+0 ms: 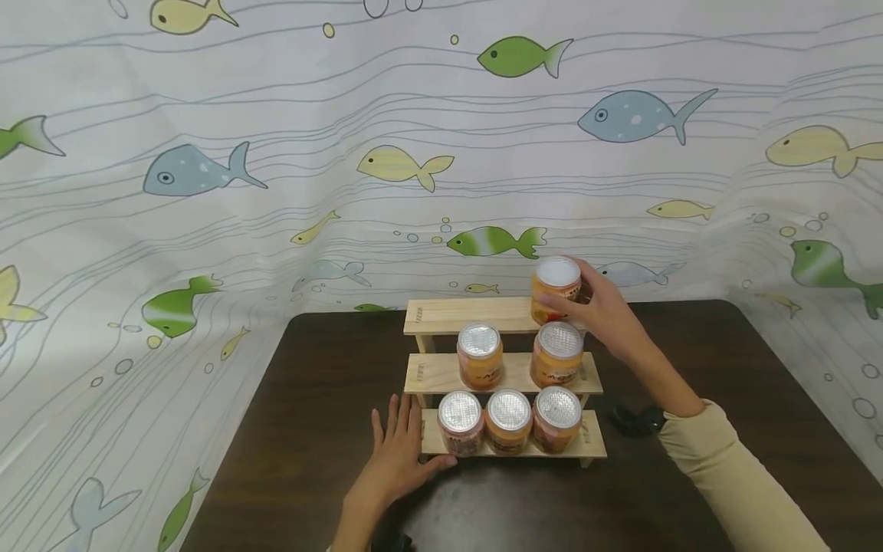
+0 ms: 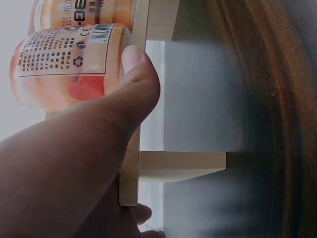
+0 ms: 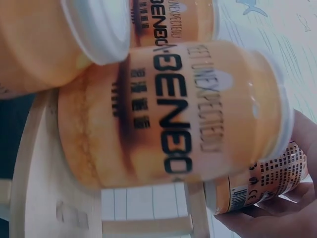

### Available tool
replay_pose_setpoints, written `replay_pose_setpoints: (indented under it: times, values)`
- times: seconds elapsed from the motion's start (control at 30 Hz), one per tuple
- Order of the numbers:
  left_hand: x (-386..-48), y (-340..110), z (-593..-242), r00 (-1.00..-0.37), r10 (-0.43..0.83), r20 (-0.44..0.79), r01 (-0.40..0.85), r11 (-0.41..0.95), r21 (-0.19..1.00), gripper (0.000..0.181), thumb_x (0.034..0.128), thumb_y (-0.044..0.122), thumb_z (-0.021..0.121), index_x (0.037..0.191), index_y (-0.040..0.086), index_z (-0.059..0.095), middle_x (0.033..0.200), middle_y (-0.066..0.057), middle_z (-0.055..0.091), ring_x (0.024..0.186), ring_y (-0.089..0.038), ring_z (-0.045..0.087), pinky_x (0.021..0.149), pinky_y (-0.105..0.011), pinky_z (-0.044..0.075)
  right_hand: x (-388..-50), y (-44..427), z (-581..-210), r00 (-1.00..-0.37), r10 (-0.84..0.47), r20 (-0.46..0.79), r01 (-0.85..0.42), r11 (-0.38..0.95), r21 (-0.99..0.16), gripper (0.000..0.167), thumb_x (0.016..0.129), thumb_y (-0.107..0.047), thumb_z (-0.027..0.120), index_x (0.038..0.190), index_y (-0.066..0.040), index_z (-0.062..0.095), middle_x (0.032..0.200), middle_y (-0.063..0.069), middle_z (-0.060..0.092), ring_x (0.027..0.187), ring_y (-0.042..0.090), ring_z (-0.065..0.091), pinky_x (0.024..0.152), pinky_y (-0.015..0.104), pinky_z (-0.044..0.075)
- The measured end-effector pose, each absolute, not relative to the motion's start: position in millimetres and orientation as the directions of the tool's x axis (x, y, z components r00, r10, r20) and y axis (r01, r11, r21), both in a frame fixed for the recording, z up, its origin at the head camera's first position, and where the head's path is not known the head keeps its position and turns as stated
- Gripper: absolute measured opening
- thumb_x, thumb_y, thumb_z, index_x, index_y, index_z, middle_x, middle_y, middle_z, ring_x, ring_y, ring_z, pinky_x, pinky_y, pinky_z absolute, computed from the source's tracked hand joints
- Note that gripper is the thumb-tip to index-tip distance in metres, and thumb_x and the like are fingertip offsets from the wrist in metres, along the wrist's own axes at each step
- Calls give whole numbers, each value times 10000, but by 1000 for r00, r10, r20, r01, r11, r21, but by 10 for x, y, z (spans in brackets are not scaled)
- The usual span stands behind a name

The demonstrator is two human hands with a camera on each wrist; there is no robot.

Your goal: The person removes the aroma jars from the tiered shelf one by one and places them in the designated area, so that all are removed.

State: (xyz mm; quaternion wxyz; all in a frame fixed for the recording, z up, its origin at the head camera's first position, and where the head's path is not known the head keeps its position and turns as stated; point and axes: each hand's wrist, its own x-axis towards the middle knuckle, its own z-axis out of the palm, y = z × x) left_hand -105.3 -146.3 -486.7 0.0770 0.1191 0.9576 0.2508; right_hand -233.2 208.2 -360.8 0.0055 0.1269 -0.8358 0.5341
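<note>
A three-step wooden rack (image 1: 441, 371) holds several orange jars with pale lids. My right hand (image 1: 614, 318) grips a jar (image 1: 556, 290) at the right end of the top step, fingers and thumb around its sides; in the right wrist view that hand (image 3: 277, 213) is partly behind a nearer jar (image 3: 168, 114). Two jars stand on the middle step, three on the bottom one. My left hand (image 1: 393, 460) rests at the rack's lower left corner with fingers extended. In the left wrist view its thumb lies on the step's edge beside a jar (image 2: 69, 64).
The rack stands on a dark brown table (image 1: 310, 399). Behind the table hangs a white cloth (image 1: 290, 100) with printed fish. A small black object (image 1: 638, 420) lies right of the rack, near the right forearm.
</note>
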Motion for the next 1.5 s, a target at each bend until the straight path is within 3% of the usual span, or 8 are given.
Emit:
replay_pose_setpoints:
  times: [0.13,0.27,0.73,0.97,1.17,1.5]
  values:
    - [-1072,-1450,-4864,-961,261,-91,181,842,509,1192,928,562,836,1683,-124,219,1751,-409,149,1643,-620,69,1264,-826,-3,-2294,2194,-3602,-971,-173,165,-224,414,-883,740,1047,-302,776,1658,-84,420,1473,186,623,1286,282,608,975,236,514]
    - [-1095,-1449,-4883,-963,252,-99,170,847,504,1175,925,562,841,1676,-116,244,1751,-408,161,1643,-621,73,1264,-825,-9,-2251,2303,-3584,-970,-142,198,-240,429,-871,706,1053,-286,768,1640,-66,444,1443,179,637,1214,201,605,909,153,507]
    - [-1074,-1457,-4899,-963,249,-102,160,835,526,1196,920,572,844,1686,-112,231,1750,-408,166,1643,-622,69,1256,-831,-38,-2131,2577,-3505,-971,-63,231,-233,471,-851,728,1059,-275,759,1664,-57,417,1446,173,617,1165,87,569,879,107,485]
    - [-1082,-1522,-5052,-960,280,-9,226,792,567,1237,930,751,713,1673,-107,223,1712,-457,196,1604,-687,78,1220,-859,-84,-2106,2642,-3565,-968,-54,244,-240,468,-850,727,1053,-250,768,1666,-63,424,1416,117,610,1154,60,569,873,97,485]
    - [-1062,-1478,-4916,-964,252,-83,166,818,550,1194,905,548,868,1683,-104,239,1742,-418,180,1628,-648,83,1243,-844,-47,-2071,2742,-3608,-966,-35,256,-242,468,-850,718,1053,-249,771,1658,-61,432,1310,-53,606,1131,32,593,870,95,487]
    - [-1067,-1455,-4914,-966,237,-102,152,841,519,1189,909,520,878,1688,-104,232,1751,-405,169,1634,-636,90,1254,-832,-44,-2017,2913,-3671,-964,15,265,-224,487,-844,707,1045,-257,783,1637,-55,454,1284,-128,596,1118,-2,596,872,75,470]
